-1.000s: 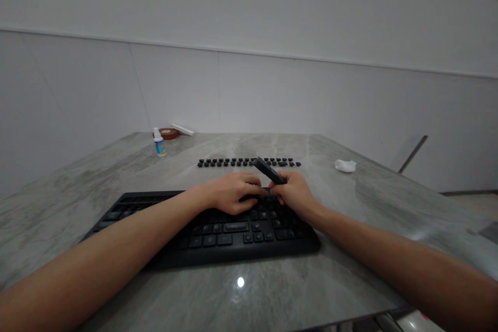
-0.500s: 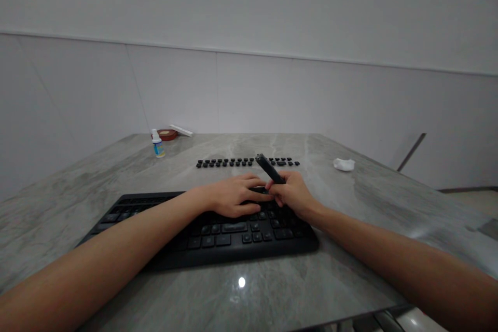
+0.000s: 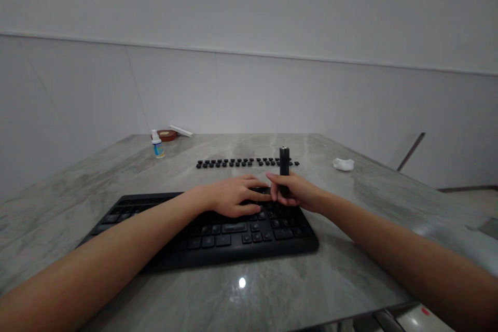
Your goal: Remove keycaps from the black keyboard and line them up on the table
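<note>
In the head view, a black full-size keyboard point(image 3: 233, 258) lies on a grey marble-patterned table point(image 3: 311, 285), directly in front of the person. Pale marks show on some of its keys, too small and dim to read; no brand can be made out on its case.

The left hand point(image 3: 235, 197) lies palm down across the keyboard's upper middle, fingers spread and reaching toward the right, apparently holding nothing. The right hand point(image 3: 291, 191) is curled closed around a black cylindrical tool point(image 3: 284, 160), which stands upright over the keyboard's upper right part; its lower end is hidden by the fingers. The left fingertips end just beside the right fingers; whether they touch cannot be told.

Beyond the keyboard, loose black keycaps point(image 3: 243, 164) sit in two rows, their legends unreadable. At the far left stands a small white bottle point(image 3: 158, 149) with a blue and yellow label, its print too blurred to read. Behind it are a reddish-brown case point(image 3: 167, 136) bearing a pale, illegible patch and a white strip point(image 3: 181, 130). A crumpled white wad point(image 3: 343, 165) lies to the right.
</note>
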The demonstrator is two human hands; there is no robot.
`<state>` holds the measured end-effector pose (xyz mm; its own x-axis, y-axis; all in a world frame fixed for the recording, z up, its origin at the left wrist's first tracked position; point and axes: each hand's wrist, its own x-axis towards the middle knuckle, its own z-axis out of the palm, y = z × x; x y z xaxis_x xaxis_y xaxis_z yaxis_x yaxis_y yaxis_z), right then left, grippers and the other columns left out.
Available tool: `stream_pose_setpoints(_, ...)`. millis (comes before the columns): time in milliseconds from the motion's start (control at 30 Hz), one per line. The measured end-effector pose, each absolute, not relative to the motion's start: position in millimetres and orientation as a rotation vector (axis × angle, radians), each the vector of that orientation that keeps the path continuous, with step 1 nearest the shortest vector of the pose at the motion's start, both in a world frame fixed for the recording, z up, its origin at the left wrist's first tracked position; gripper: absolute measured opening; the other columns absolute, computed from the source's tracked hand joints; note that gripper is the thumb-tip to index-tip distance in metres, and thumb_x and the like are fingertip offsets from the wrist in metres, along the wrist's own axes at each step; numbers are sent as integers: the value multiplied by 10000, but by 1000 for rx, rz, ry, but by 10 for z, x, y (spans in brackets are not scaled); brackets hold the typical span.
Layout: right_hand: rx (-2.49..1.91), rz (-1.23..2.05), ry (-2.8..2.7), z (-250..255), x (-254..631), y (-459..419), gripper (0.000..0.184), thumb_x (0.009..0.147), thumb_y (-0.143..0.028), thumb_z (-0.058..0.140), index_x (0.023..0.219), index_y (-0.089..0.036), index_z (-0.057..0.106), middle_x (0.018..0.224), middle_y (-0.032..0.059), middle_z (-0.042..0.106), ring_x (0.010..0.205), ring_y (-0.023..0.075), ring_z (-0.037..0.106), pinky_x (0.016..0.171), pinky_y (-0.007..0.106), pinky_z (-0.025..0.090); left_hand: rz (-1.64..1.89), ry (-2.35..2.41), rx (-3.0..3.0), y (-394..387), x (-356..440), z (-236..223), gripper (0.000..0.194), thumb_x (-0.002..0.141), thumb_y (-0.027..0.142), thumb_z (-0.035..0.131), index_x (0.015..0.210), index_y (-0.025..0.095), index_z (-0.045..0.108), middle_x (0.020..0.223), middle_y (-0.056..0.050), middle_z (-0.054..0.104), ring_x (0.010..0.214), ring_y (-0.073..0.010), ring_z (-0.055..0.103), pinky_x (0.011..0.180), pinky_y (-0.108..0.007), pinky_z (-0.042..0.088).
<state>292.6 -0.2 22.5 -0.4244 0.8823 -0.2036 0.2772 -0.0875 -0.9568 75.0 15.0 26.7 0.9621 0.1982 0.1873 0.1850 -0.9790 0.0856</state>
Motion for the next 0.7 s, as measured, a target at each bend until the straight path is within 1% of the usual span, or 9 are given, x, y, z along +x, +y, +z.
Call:
stream_pose_setpoints(67, -1249, 1586, -1657, 223, 2941, 3, 553, 804, -604, 500, 533, -125, 553, 371, -21, 428, 301, 31, 302, 311, 169, 107, 289, 296, 3051, 146, 753, 275, 402, 951, 327, 442, 1333, 230, 519, 1424, -89, 448, 1304, -258, 406, 1097, -411, 326)
stream_pose_setpoints(100, -1224, 1607, -1645, 222, 2944, 2, 527, 791, -588, 533, 518, -137, 516, 377, -32, 411, 310, 29, 300, 314, 166, 110, 282, 300, 3058, 144, 754, 279, 412, 953, 331, 439, 1346, 228, 507, 1428, -93, 444, 1306, -259, 404, 1098, -413, 324)
stream_pose_setpoints(200, -1167, 1634, -1590, 219, 2920, -19, 433, 712, -453, 667, 512, -171, 405, 394, -82, 329, 328, 16, 247, 322, 162, 108, 253, 335, 3083, 137, 759, 286, 433, 958, 344, 428, 1357, 191, 499, 1413, -125, 454, 1289, -263, 420, 1096, -406, 326)
stream_pose_setpoints(267, -1221, 1569, -1534, 219, 2877, -45, 400, 672, -370, 684, 515, -187, 365, 389, -100, 289, 326, 11, 200, 322, 167, 93, 239, 352, 3094, 133, 761, 286, 435, 960, 350, 422, 1352, 180, 506, 1389, -136, 475, 1274, -263, 435, 1088, -399, 337)
stream_pose_setpoints(400, -1340, 1377, -1419, 202, 2782, -93, 332, 636, -311, 638, 496, -199, 358, 366, -96, 286, 317, 18, 203, 324, 182, 97, 244, 359, 3092, 136, 757, 277, 434, 961, 354, 423, 1353, 188, 505, 1391, -134, 473, 1268, -265, 447, 1080, -398, 348)
stream_pose_setpoints(700, -1323, 1152, -1350, 110, 2712, -112, 250, 560, -281, 587, 450, -204, 376, 367, -74, 304, 343, 41, 242, 354, 220, 137, 297, 335, 3069, 145, 751, 267, 428, 951, 343, 441, 1350, 204, 507, 1415, -117, 456, 1277, -271, 441, 1087, -419, 347)
